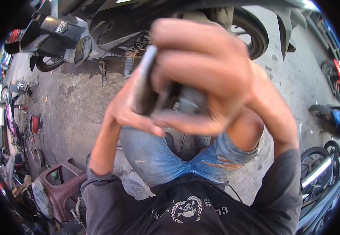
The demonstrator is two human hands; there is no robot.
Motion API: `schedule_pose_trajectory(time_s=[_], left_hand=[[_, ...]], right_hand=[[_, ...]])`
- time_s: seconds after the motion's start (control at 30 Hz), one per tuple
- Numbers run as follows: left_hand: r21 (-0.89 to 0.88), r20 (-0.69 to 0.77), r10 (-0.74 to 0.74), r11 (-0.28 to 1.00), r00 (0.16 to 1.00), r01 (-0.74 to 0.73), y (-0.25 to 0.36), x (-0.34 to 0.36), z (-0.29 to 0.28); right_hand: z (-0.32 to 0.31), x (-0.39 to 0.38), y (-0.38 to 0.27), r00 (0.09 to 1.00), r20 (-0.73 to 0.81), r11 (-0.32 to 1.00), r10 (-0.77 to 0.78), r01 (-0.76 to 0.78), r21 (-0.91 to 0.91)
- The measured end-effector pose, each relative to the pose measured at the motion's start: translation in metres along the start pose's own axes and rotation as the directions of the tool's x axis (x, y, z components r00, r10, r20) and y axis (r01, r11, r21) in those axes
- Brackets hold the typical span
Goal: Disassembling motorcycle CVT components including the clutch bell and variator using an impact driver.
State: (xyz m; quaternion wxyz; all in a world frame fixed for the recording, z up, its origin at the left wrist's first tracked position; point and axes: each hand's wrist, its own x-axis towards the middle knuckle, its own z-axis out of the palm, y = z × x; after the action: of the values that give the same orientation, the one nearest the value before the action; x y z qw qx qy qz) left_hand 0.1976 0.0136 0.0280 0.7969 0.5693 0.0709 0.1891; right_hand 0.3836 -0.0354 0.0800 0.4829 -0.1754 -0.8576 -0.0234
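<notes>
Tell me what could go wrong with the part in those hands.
The part, held up off the ground, might slip and strike the bare knee. The ungloved right fingers, curled close about it, could get pinched or scraped; blur hides its edges.

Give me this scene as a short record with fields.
left hand: around a grey-and-dark part, thumb side toward the lap
right hand: fingers curled over the same part, blurred; firm contact cannot be told
part's kind: unclear, blurred
ahead: dark motorcycle bodywork
lower left: maroon stool
right edge: more motorbikes
ground: worn grey concrete
</notes>
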Motion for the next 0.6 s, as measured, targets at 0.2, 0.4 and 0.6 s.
schedule_pose_trajectory(time_s=[0.2,0.4,0.6], left_hand=[[-0.092,-0.410,0.009,0.994,0.912,-0.051,-0.043,-0.010,-0.038],[-0.387,-0.414,-0.262,0.917,0.872,0.092,-0.112,-0.047,-0.071],[-0.256,-0.767,-0.426,0.889,0.480,0.380,-0.145,-0.095,-0.138]], right_hand=[[0.034,-0.026,0.050,0.977,-0.098,0.982,0.188,-0.186,0.030],[-0.014,-0.069,-0.022,0.901,0.094,0.865,0.424,-0.434,0.251],[-0.060,-0.100,-0.065,0.855,-0.130,0.852,0.502,-0.463,0.246]])
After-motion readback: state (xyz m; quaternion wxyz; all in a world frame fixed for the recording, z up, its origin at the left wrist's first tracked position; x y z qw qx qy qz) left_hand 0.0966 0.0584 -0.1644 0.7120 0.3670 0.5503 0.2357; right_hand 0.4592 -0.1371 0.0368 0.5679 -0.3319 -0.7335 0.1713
